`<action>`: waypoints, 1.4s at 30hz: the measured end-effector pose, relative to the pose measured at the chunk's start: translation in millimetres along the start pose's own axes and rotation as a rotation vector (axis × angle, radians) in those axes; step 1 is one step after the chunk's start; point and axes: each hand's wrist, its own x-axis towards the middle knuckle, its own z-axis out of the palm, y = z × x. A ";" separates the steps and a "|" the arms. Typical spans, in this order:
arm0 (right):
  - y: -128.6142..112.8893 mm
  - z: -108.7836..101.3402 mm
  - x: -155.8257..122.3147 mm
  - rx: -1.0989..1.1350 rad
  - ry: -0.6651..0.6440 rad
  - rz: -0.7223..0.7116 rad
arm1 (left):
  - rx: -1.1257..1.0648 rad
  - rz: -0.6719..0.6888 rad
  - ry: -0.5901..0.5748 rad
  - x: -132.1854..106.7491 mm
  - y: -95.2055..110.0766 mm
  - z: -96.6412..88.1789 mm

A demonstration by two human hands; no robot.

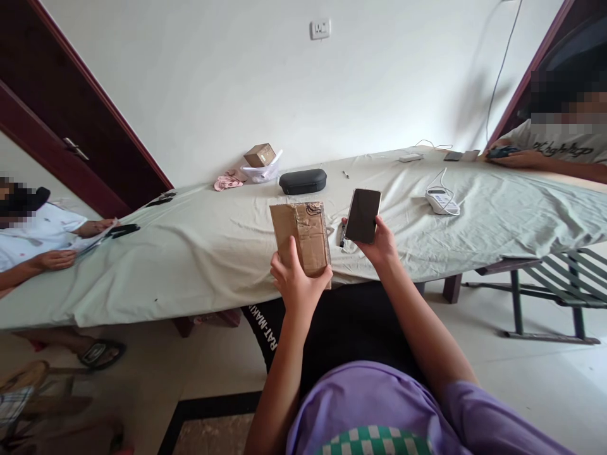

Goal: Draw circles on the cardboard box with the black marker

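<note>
Cloth-covered table [190, 265]: black case [302, 181], small box [260, 155], white device [442, 201]

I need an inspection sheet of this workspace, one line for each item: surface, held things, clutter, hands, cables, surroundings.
Surface: table covered with a wrinkled pale cloth.
Held things: cardboard box and phone, screen dark, both held above the table edge.
Clutter: black case, small carton, pink cloth, white device.
Hands: left hand grips the box; right hand holds the phone.
Cables: white cable down the wall.
Surroundings: wall socket, dark door, two other persons seated at the table ends.
</note>
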 end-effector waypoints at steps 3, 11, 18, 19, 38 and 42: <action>-2.9 10.3 -3.5 0.065 0.002 0.093 | 0.008 0.002 0.008 0.2 0.4 0.2; -10.2 52.7 -35.1 0.001 -0.170 0.204 | 0.005 0.033 0.048 -0.2 -2.0 3.9; 0.9 100.1 -60.9 0.014 -0.092 0.375 | 0.029 0.042 0.056 -1.5 -5.0 7.1; 3.1 103.9 -63.0 0.019 -0.097 0.382 | 0.029 0.035 0.051 -1.7 -4.4 7.0; 23.4 113.6 -81.1 0.022 -0.275 0.452 | 0.121 0.007 -0.020 -3.1 -6.4 10.7; 24.4 115.0 -82.3 0.026 -0.302 0.456 | 0.114 0.003 -0.019 -2.4 -6.6 10.0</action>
